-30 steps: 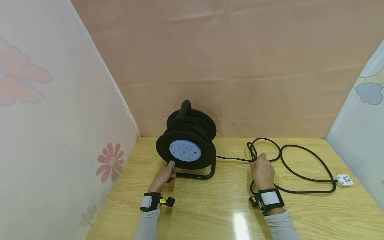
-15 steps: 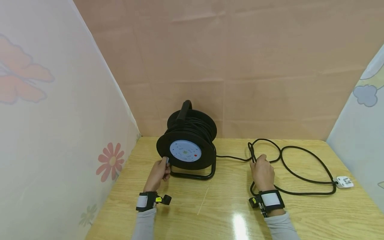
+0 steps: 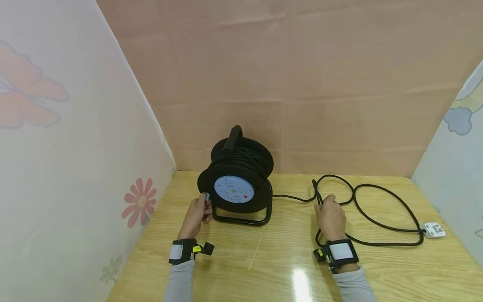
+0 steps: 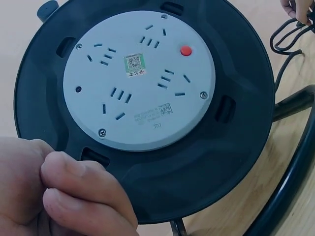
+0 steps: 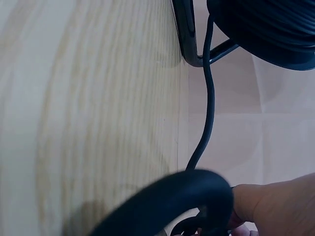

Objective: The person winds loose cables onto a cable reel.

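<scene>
A black cable reel (image 3: 260,202) with a pale blue socket panel (image 4: 133,103) and a red button stands at the back, left of centre. My left hand (image 3: 196,214) pinches a small bluish knob (image 3: 207,196) on the left edge of its front disc. In the left wrist view, curled fingers (image 4: 83,191) overlap the disc and hide this knob. Well to the right, my right hand (image 3: 331,217) grips the reel's black cable (image 3: 290,196) close over the table. A thick cable loop (image 5: 167,196) crosses in front of that hand in the right wrist view.
Loose cable loops (image 3: 385,228) lie on the wooden table (image 3: 264,268), ending in a white plug (image 3: 434,230) at far right. A black tube stand (image 3: 241,221) supports the reel, with its carrying handle (image 3: 231,142) on top. Papered walls close the back and both sides.
My left hand has moved up and left along the disc's edge with the knob. The disc has turned slightly clockwise, shifting the red button lower. My right hand has stayed in place.
</scene>
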The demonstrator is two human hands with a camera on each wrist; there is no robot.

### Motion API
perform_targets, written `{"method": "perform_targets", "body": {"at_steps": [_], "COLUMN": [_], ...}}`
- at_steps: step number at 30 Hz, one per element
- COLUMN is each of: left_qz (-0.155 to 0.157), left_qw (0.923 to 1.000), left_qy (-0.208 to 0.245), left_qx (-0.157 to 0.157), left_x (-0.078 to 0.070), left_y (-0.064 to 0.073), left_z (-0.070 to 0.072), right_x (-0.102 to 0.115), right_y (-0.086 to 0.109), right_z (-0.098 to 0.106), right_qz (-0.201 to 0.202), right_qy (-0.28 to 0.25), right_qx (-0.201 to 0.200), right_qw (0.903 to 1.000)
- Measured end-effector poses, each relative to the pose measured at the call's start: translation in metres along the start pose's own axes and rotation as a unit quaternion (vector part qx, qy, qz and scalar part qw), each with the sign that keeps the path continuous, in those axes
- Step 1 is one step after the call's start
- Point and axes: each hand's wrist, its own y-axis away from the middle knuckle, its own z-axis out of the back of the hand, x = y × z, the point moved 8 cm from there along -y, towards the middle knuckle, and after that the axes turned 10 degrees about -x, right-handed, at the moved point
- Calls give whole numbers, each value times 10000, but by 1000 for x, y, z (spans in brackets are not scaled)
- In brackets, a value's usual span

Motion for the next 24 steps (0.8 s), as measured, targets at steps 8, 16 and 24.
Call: {"method": "perform_targets", "body": {"at_steps": [8,16,24], "left_qz": [-89,-220,-324], "left_qw": [9997,9987,9982], "left_qy": [233,459,507], "left_qx": [-31,-61,-25], "left_x": [-7,-20,-35], "left_y": [0,-2,0], "left_z": [0,0,0], "right_x": [-3,-3,-4], "right_y": [1,0,2], "right_z": [-2,0,-5], "right_qz": [-17,0,-115], "right_qy": [-33,-127,-241], "right_qx": [83,82,347], "right_qw": [10000,9999,9990]}}
